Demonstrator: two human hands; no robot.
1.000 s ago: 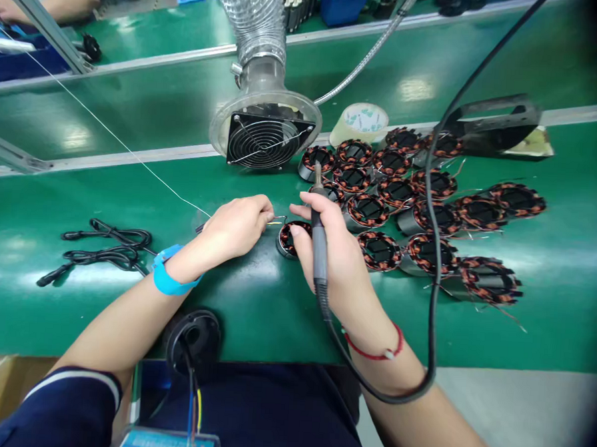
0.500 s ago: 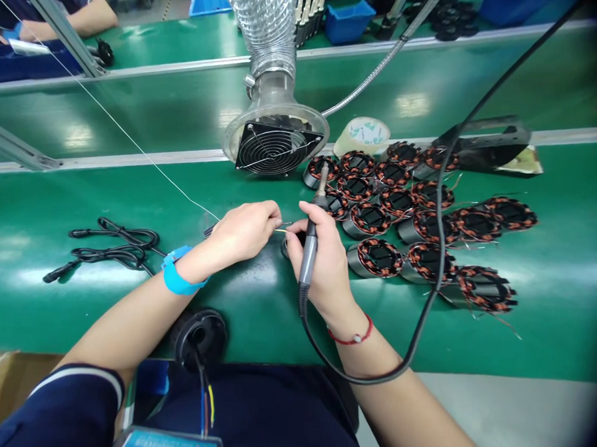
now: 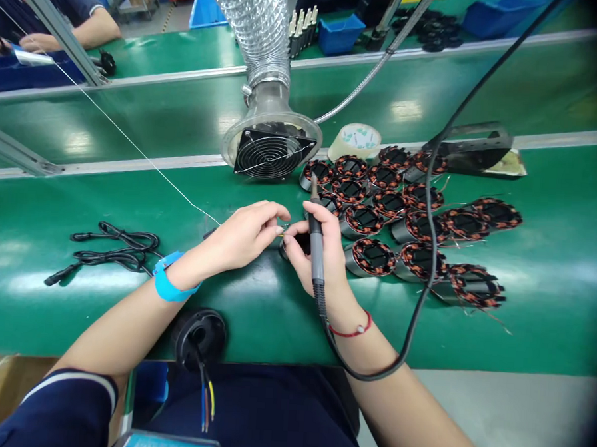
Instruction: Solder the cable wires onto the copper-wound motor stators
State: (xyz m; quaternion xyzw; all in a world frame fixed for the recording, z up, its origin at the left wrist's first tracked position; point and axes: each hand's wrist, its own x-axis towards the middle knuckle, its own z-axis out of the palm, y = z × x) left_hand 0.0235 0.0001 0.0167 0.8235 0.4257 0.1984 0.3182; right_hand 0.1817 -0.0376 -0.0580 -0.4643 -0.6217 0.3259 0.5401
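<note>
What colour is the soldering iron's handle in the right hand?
The soldering iron's handle is black and grey, best seen in the head view.

Pale glare on green bench (image 3: 551,263)

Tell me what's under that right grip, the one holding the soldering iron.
Part of a dark, round piece shows beside the thumb of the right grip. The grip and the soldering iron cover the rest; what lies beneath can't be seen.
</note>
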